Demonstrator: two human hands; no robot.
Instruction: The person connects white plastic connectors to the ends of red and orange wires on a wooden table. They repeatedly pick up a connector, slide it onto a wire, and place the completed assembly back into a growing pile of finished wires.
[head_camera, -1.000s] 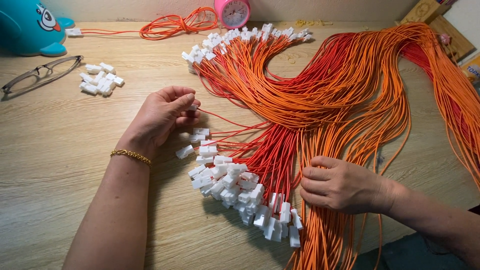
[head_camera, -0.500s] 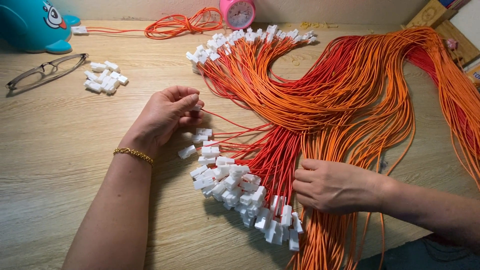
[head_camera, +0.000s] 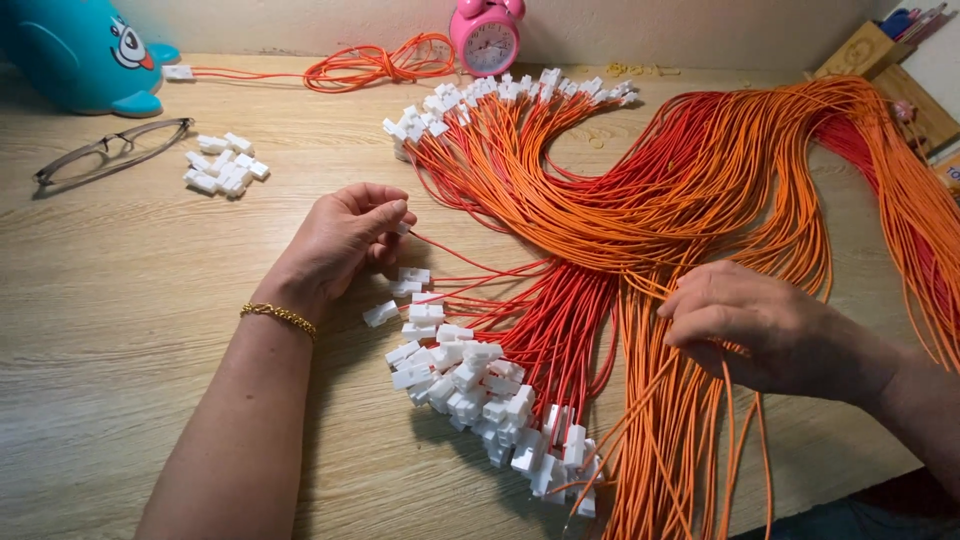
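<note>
Sorting red and orange wires with white plugs on a wooden surface (head_camera: 120, 330).

Far left I've got a blue toy (head_camera: 75, 55), a pair of glasses (head_camera: 110, 150) and a small pile of loose white plugs (head_camera: 225, 170). My left hand (head_camera: 340, 240) sits near the middle, fingertips pinched shut on a small white plug (head_camera: 403, 228) with a thin red wire (head_camera: 470, 262) running off it to the right. Just below that hand is a heap of white plugs (head_camera: 470, 390) on red wires. At the back, a pink alarm clock (head_camera: 487, 35) beside a small coil of orange wire (head_camera: 375, 65). The big wire bundle (head_camera: 700, 180) sweeps across the right half, and my right hand (head_camera: 770, 325) is curled closed around a few orange strands (head_camera: 640, 290) from it.
</note>
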